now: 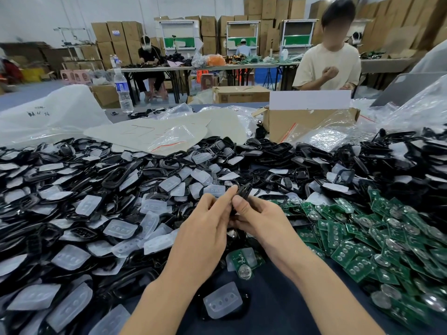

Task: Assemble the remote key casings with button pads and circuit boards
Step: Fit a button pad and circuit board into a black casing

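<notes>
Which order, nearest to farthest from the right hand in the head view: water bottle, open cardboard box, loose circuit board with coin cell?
1. Loose circuit board, just below the right hand, which grips the casing.
2. Open cardboard box, farther off, ahead to the right.
3. Water bottle, farthest, far back on the left.

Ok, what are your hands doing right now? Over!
Left hand and right hand both pinching one black plastic key casing. Green circuit board and translucent white button pad lie loose below. Nothing blocking.
</notes>
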The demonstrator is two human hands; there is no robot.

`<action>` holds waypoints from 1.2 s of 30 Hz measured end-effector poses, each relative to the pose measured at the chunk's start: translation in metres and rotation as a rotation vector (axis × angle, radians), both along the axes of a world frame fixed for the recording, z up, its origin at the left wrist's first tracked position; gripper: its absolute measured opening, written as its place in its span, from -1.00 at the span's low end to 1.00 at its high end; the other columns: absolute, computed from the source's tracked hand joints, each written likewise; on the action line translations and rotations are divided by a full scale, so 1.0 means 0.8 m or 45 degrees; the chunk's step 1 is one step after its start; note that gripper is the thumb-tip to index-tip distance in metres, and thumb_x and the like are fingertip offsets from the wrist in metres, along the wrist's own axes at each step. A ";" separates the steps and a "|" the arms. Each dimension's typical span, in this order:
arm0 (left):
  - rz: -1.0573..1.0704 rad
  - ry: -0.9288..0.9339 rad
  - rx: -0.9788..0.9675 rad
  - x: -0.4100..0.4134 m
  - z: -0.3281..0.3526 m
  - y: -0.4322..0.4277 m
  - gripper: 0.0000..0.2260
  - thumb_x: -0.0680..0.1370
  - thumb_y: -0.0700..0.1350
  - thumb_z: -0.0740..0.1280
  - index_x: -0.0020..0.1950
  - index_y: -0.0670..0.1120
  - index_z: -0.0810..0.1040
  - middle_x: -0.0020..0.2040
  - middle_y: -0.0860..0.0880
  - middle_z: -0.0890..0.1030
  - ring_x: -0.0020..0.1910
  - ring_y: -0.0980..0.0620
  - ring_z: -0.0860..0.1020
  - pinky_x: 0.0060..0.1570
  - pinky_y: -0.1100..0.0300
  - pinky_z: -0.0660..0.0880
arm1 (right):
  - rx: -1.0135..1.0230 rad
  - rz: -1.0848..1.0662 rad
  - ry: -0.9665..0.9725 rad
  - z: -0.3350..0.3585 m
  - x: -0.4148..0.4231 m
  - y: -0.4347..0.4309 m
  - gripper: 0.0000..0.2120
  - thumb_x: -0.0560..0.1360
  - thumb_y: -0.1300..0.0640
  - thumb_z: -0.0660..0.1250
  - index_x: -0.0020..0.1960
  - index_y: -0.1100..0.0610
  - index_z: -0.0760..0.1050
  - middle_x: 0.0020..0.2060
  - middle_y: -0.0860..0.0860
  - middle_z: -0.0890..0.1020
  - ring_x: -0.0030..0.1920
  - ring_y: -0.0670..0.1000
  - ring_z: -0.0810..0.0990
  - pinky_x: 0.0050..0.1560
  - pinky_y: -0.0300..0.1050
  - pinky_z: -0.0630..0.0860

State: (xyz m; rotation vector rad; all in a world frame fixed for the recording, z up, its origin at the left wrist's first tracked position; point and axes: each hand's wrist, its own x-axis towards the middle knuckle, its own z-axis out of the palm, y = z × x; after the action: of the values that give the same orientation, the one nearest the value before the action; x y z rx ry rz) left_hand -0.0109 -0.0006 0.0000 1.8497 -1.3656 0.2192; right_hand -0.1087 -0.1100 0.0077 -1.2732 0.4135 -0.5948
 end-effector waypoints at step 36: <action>-0.180 1.274 -0.305 -0.008 0.022 -0.010 -0.66 0.47 0.14 0.35 -0.14 -0.14 0.62 -0.27 -0.05 0.64 -0.31 0.05 0.59 -0.34 0.27 0.52 | 0.499 0.191 -0.259 0.012 -0.004 -0.002 -0.65 0.37 -0.04 0.50 0.03 0.17 0.70 -0.21 0.09 0.63 -0.20 0.01 0.58 -0.17 -0.18 0.58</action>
State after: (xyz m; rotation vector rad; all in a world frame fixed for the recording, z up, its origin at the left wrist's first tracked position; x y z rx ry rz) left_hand -0.0172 -0.0085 0.0172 1.3250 -0.7044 -0.5352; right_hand -0.1121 -0.1112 0.0172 -0.8513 0.2465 -0.4822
